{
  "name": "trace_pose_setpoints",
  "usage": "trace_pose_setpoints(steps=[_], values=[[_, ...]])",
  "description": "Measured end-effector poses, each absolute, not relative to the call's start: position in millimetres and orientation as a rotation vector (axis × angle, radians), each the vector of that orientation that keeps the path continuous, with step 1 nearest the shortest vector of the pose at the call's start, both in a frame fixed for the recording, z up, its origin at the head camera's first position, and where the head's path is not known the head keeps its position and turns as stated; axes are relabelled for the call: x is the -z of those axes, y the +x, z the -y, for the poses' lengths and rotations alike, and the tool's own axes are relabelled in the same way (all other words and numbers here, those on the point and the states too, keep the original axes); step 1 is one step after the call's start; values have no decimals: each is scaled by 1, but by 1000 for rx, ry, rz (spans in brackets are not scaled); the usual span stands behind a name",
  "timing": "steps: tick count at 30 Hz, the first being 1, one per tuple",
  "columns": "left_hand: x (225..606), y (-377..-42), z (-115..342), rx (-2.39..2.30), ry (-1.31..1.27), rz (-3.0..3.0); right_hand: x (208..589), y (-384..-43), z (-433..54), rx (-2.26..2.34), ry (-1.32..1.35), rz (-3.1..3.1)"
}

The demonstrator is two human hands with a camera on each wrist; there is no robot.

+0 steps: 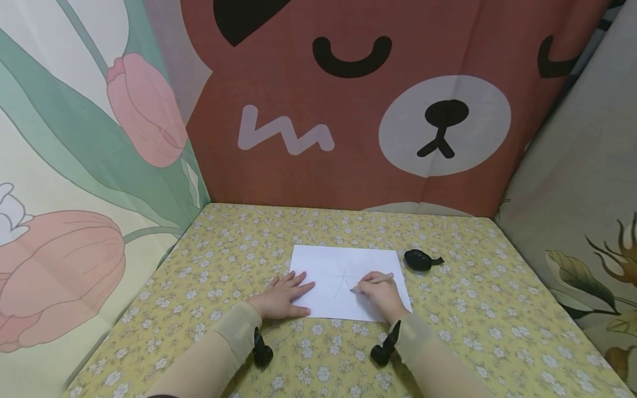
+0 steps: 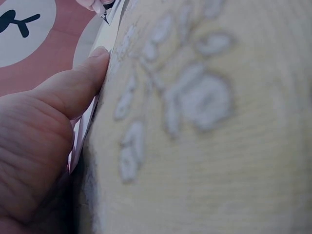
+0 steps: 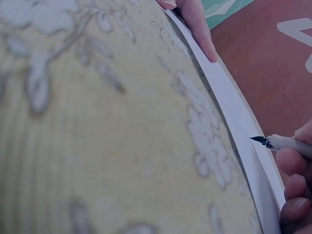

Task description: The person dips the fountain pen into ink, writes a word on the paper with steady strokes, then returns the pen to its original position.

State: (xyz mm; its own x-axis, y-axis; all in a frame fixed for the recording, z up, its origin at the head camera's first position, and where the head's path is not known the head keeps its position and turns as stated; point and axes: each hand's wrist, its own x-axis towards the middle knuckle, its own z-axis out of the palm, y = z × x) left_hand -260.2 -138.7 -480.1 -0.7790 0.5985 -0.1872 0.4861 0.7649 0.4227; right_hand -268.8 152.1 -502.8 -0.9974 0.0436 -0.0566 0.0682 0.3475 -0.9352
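A white sheet of paper [image 1: 323,265] lies on the flowered cloth, with several thin pen strokes [image 1: 344,276] crossing near its middle. My left hand [image 1: 282,297] rests flat on the sheet's left edge, fingers spread. In the left wrist view its thumb [image 2: 80,80] lies along the paper's near edge. On the right part of the sheet, my right hand [image 1: 382,293] pinches a light-barrelled fountain pen [image 1: 382,278] between thumb and fingers. Its dark nib [image 3: 259,140] is right at the paper, beside the strokes.
A black oval object with a short tail [image 1: 419,260] lies just beyond the paper's right corner. The yellow flowered tablecloth [image 1: 239,237] covers the table. A printed bear curtain [image 1: 298,177] stands behind, with a tulip-print curtain [image 1: 149,193] on the left. Black wrist cameras hang below both sleeves.
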Motion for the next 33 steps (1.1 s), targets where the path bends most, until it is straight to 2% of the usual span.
trace_pose_setpoints(steps=[33], values=[[478, -259, 139, -529, 839, -2640, 498, -262, -156, 1749, 121, -2560]])
